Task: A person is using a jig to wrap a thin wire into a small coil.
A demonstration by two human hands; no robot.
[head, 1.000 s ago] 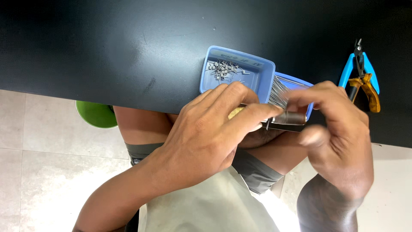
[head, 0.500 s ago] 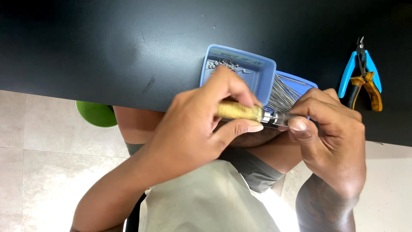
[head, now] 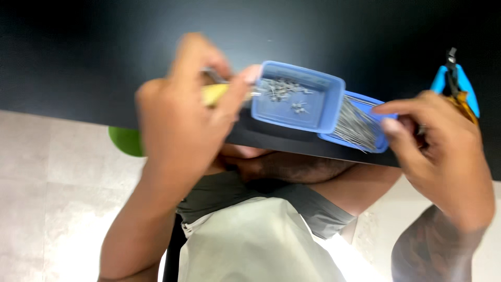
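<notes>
Left hand [head: 182,115] grips blurred, perhaps yellow-handled tool [head: 216,94].

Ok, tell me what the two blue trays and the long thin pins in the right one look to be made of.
Blue trays: likely moulded plastic, going by the even matte colour and rounded rims. Long pins: probably bare metal wire, grey with a silvery sheen, lying in a fanned bundle. The right hand reaches at that tray; the left hand is too blurred to judge its tool.
</notes>
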